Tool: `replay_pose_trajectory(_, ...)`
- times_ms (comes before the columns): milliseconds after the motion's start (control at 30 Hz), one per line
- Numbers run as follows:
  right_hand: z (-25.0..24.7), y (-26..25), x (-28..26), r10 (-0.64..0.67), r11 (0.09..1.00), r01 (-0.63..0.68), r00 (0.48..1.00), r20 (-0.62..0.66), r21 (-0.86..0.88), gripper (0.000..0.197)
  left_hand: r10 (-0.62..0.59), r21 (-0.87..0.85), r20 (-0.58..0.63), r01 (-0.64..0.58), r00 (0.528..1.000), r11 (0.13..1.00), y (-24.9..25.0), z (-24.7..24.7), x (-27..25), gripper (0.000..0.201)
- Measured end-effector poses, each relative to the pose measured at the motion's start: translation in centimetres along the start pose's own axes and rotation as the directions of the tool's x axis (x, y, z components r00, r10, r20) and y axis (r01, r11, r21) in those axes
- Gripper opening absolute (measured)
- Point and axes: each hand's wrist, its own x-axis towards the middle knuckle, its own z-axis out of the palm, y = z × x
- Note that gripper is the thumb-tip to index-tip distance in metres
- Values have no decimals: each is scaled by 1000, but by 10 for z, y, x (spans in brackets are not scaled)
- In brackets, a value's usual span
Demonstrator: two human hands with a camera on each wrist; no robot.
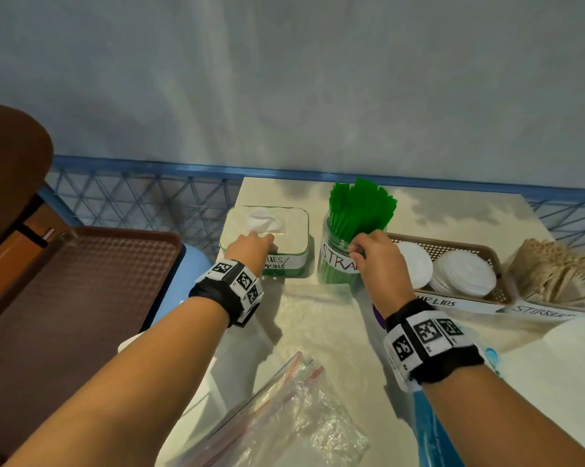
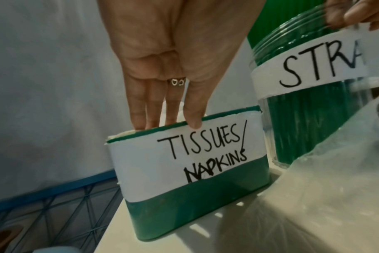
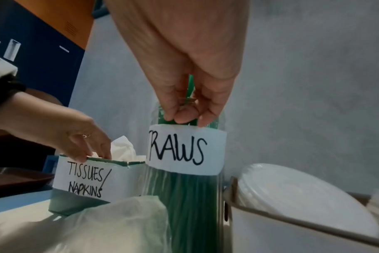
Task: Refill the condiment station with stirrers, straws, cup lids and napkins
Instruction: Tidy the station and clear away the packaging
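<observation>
A green box (image 1: 282,272) (image 2: 184,196) (image 3: 80,179) labelled TISSUES/NAPKINS stands at the back left of the white table, with white tissue (image 1: 265,220) poking up through its top. My left hand (image 1: 250,246) (image 2: 167,125) (image 3: 93,154) pinches its front rim, thumb on the label and fingers over the edge. Right beside it is a clear jar (image 1: 334,274) (image 2: 314,119) (image 3: 184,196) labelled STRAWS, packed with green straws (image 1: 361,203). My right hand (image 1: 356,247) (image 3: 184,118) grips the jar at its rim, fingers curled just above the label.
A brown basket (image 1: 452,246) right of the jar holds white cup lids (image 1: 462,274); wooden stirrers (image 1: 553,267) fill the container beyond it. Crumpled clear zip bags (image 1: 284,416) lie near the table's front edge. A brown tray (image 1: 82,281) sits left, and blue mesh fencing (image 1: 132,197) runs behind.
</observation>
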Motion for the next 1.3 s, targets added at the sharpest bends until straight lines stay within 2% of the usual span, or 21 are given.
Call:
replay_pose_trajectory(400, 4, 6, 40, -9, 1000, 9, 1000, 10, -27, 15, 41, 25, 5, -41, 999, 999, -7, -5, 13, 45)
replay_pose_trajectory(500, -2, 6, 38, -3, 1000, 3, 1000, 15, -7, 17, 31, 21, 54, -32, 998, 999, -6, -11, 11, 38)
replay_pose_trajectory(600, -23, 8, 29, -3, 996, 10, 997, -76, 86, 27, 34, 89, 48, -38, 998, 995, 3, -23, 3, 41)
replay_pose_trajectory(733, -67, 28, 13, 10, 995, 6, 986, -165, 97, 20, 193, 180, -134, -167, 972, 969, 46, -46, -21, 36)
replay_pose_trajectory(833, -109, 60, -2, 58, 998, -60, 990, -125, -10, 18, 403, 276, -221, -340, 888, 899, 94, -54, -43, 28)
replay_pose_trajectory(900, -134, 90, -15, 122, 984, -133, 988, -98, -117, 17, 472, 275, -230, -408, 851, 870, 127, -53, -50, 25)
replay_pose_trajectory(1000, -156, 139, -35, 226, 938, -233, 972, -58, -258, 14, 499, 236, -191, -453, 845, 859, 177, -46, -48, 23)
replay_pose_trajectory(1100, -162, 179, -56, 315, 896, -293, 949, 14, -334, 15, 467, 203, -97, -441, 879, 874, 223, -27, -40, 27)
replay_pose_trajectory(1167, -161, 199, -65, 318, 888, -286, 947, 32, -360, 19, 427, 186, -9, -419, 904, 889, 244, -11, -35, 32)
replay_pose_trajectory(1233, -157, 212, -68, 311, 882, -271, 949, 44, -385, 32, 384, 163, 69, -390, 921, 906, 257, 3, -32, 36)
replay_pose_trajectory(1300, -152, 222, -68, 318, 879, -265, 945, 73, -397, 39, 349, 158, 95, -360, 932, 919, 264, 9, -31, 38)
